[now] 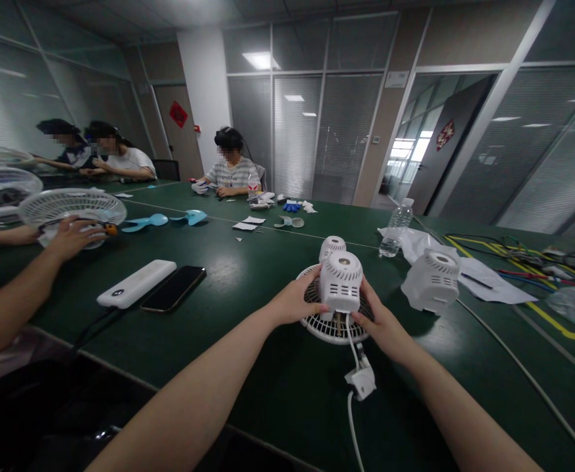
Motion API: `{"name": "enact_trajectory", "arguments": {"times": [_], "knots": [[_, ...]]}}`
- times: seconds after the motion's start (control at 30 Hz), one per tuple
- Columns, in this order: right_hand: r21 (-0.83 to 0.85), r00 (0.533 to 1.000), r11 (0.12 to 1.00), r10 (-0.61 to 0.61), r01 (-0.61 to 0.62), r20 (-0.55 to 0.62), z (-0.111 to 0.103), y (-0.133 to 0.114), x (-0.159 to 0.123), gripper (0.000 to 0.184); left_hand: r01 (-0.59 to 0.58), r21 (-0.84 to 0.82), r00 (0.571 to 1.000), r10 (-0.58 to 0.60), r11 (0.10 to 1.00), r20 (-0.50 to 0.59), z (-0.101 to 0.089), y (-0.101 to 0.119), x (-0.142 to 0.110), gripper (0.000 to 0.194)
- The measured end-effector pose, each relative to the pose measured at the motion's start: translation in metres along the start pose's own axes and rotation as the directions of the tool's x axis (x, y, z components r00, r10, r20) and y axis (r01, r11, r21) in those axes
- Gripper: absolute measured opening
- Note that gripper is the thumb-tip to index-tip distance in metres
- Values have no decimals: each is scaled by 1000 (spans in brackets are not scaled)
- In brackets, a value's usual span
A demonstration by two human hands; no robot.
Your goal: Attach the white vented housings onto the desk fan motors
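Between my two hands stands a white fan motor housing [342, 278], with slots round its top and down its front. My left hand [299, 298] grips its left side, the thumb lying along the lower front. On the other side my right hand [378, 321] closes round the lower right, near where a white cord [350, 334] comes out. Beneath the housing lies a round white fan grille [329, 337], partly hidden by the housing and hands. A white plug block [362, 380] rests on the table just in front. Another white housing [334, 245] shows right behind.
A separate white motor housing [432, 282] and a plastic bottle [398, 226] stand to the right, near papers [494, 278] and tangled cables. Left are a phone [174, 288], a white power bank [137, 283], blue fan blades [189, 217] and a co-worker's hands on a grille [73, 203]. Other people sit farther back.
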State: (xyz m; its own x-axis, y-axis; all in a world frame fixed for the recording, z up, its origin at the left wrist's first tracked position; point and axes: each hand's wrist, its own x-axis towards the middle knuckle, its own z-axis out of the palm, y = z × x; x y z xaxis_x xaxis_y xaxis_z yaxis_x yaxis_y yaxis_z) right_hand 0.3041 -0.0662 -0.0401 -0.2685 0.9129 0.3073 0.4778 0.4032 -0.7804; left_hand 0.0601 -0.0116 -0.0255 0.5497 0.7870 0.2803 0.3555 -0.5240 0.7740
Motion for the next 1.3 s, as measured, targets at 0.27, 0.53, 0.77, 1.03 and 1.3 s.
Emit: {"name": "enact_trajectory", "arguments": {"times": [0.27, 0.53, 0.77, 1.03, 1.3], "knots": [[14, 1000, 1000, -6, 6, 19, -4, 4, 2, 77, -62, -19, 998, 62, 998, 4, 1, -7, 4, 96], [-33, 994, 999, 27, -23, 111, -15, -7, -2, 88, -30, -46, 998, 33, 999, 58, -4, 0, 0, 98], [-99, 991, 995, 38, -26, 126, -21, -17, -4, 96, 11, -35, 997, -8, 999, 83, -6, 4, 0, 100], [-117, 996, 993, 36, -25, 88, -20, -16, -5, 88, -8, -39, 997, 11, 999, 82, -6, 6, -1, 101], [-175, 997, 984, 41, -30, 60, -19, -12, 0, 84, -32, 22, 997, 30, 999, 75, -2, 2, 0, 114]]}}
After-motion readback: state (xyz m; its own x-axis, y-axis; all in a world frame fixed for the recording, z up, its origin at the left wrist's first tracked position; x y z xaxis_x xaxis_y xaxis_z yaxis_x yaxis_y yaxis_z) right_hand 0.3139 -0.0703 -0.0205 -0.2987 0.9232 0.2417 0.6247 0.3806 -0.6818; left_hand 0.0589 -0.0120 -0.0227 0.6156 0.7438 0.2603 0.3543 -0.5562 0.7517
